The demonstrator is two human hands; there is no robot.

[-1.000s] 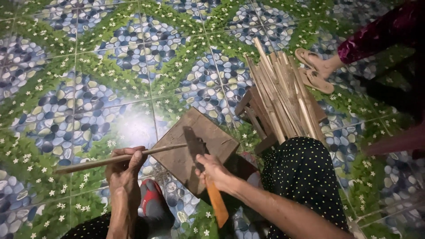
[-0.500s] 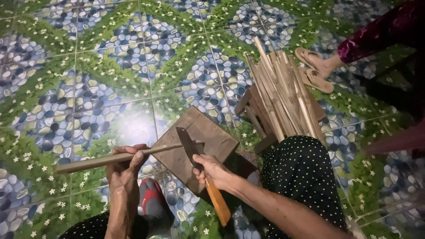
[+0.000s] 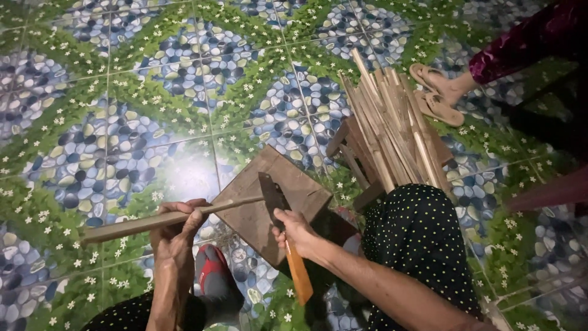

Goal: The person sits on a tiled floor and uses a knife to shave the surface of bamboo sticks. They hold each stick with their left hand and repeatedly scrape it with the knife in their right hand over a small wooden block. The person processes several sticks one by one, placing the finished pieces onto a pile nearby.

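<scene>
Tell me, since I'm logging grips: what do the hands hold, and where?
Left hand grips the wooden stick near its middle; right hand holds the cleaver by its orange handle's top.

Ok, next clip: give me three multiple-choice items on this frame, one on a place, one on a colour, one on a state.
1. Where does the tip of the bamboo strip rest?
A. on the wooden block
B. on the stick bundle
C. on the tiled floor

2. What colour is the knife handle?
A. blue
B. orange
C. white

3. How does the right hand stand?
A. open and flat
B. closed round the knife
C. out of view

Answers: 1 A, the strip held by the left hand ends on the block; 2 B, the handle below the fist is orange; 3 B, fingers wrap the knife.
</scene>
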